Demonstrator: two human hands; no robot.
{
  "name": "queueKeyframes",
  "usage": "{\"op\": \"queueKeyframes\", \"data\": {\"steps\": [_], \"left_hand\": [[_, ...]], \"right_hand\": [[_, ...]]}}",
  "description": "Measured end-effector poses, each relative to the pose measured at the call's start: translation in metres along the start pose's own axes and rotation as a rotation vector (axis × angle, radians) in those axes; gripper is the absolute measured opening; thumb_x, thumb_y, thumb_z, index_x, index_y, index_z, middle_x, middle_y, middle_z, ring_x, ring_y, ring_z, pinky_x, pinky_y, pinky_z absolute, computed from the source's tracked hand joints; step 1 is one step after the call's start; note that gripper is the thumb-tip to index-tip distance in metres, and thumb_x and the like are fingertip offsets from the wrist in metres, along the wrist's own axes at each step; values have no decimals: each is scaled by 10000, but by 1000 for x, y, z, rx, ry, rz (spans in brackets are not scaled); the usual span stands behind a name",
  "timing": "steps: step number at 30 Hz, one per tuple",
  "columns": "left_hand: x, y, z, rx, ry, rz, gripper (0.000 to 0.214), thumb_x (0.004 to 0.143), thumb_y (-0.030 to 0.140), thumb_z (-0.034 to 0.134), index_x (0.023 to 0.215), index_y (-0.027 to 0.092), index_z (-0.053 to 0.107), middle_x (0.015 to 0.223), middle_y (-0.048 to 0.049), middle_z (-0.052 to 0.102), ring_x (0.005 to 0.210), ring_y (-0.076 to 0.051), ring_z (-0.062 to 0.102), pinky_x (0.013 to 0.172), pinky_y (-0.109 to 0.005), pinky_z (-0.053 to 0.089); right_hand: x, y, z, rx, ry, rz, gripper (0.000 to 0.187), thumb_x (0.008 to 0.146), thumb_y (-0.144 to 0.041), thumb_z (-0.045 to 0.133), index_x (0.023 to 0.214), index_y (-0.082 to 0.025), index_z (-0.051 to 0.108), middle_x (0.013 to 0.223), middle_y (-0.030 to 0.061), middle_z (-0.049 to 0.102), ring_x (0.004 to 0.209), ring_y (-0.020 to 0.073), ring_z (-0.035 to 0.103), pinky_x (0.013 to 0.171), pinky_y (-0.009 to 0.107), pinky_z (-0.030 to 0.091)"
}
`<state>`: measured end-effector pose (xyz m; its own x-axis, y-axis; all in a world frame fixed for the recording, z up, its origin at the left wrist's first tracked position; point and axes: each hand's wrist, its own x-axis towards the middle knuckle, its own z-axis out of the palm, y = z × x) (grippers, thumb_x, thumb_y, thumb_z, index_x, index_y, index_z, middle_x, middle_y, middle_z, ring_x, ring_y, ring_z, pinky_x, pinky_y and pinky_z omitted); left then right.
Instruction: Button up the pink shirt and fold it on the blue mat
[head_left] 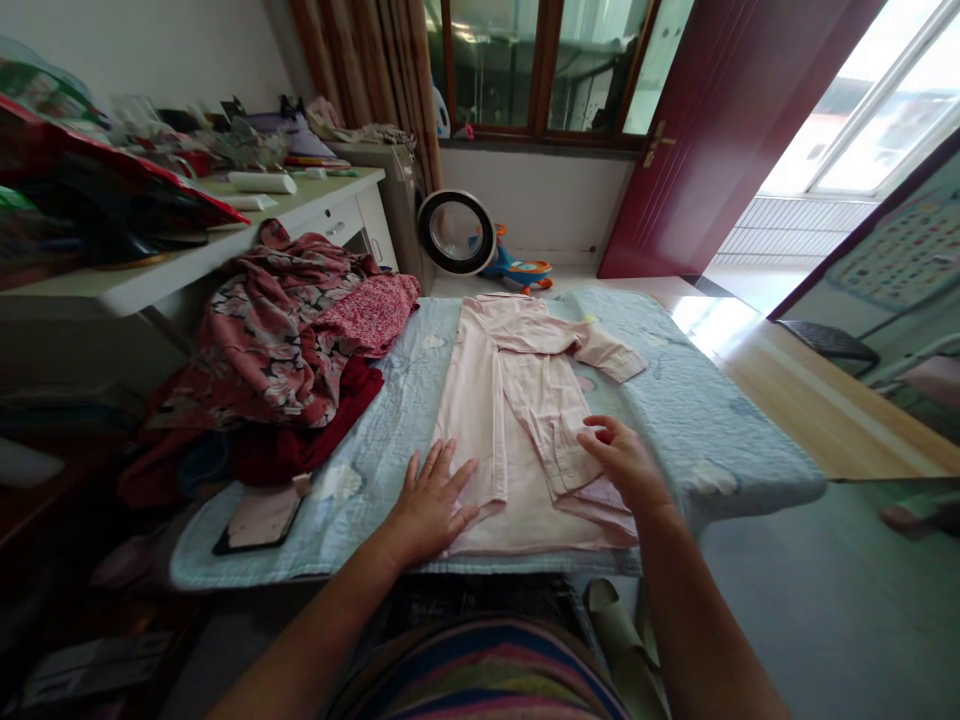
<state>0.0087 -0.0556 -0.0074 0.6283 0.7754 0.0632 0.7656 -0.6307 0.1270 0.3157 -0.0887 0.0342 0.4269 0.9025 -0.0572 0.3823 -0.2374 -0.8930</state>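
Observation:
A pale pink long-sleeved shirt lies spread on a light blue quilted cover, its left side folded inward lengthwise. One sleeve sticks out to the right near the collar; the other seems folded down over the body. My left hand rests flat on the lower left of the shirt, fingers spread. At the shirt's right edge is my right hand, its fingers slightly bent and apart, with no cloth visibly gripped. Some of its fingers are hidden from this angle.
A heap of red and pink patterned clothes lies left of the shirt. Closer to me, a dark flat item with a pink top sits on the cover. Behind are a cluttered desk, a washing machine with its round door swung out, and a red door.

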Motion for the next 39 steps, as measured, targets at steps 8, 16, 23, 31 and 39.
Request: {"op": "queueKeyframes", "data": {"steps": [8, 16, 23, 31, 39], "left_hand": [[1, 24, -1, -133, 9, 168, 485, 899, 152, 438, 1380, 170, 496, 1492, -113, 472, 1410, -222, 387, 1184, -473, 291], [-3, 22, 7, -123, 51, 166, 647, 773, 65, 441, 1415, 149, 459, 1488, -109, 477, 1410, -221, 381, 1194, -464, 286], [-3, 23, 5, -116, 39, 167, 658, 788, 77, 445, 1439, 175, 441, 1513, -90, 451, 1418, -223, 375, 1193, -466, 281], [-3, 22, 8, -126, 57, 155, 517, 890, 159, 475, 1403, 216, 481, 1509, -99, 452, 1421, -230, 369, 1179, -471, 295], [-4, 21, 6, -130, -2, 151, 560, 873, 163, 535, 1409, 320, 493, 1557, -64, 383, 1440, -232, 333, 1180, -475, 277]], "right_hand": [[-25, -29, 67, -219, -186, -467, 503, 786, -278, 596, 1275, -168, 564, 1272, 123, 614, 1184, 260, 537, 1035, 423, 398], [-31, -32, 106, -489, -227, -544, 433, 814, -225, 562, 1238, -140, 586, 1252, 131, 624, 1215, 284, 502, 1071, 441, 373], [-22, -29, 98, -123, -139, -481, 524, 770, -179, 560, 1294, -176, 573, 1230, 109, 647, 1135, 241, 585, 1005, 415, 471], [-19, -42, 92, 703, -173, -190, 544, 761, -297, 671, 1291, -254, 553, 1245, 58, 643, 1056, 198, 630, 908, 376, 546], [2, -62, 54, 1000, -183, -139, 454, 733, -251, 651, 1177, -321, 583, 1115, -20, 667, 989, 178, 654, 963, 456, 508]]}}
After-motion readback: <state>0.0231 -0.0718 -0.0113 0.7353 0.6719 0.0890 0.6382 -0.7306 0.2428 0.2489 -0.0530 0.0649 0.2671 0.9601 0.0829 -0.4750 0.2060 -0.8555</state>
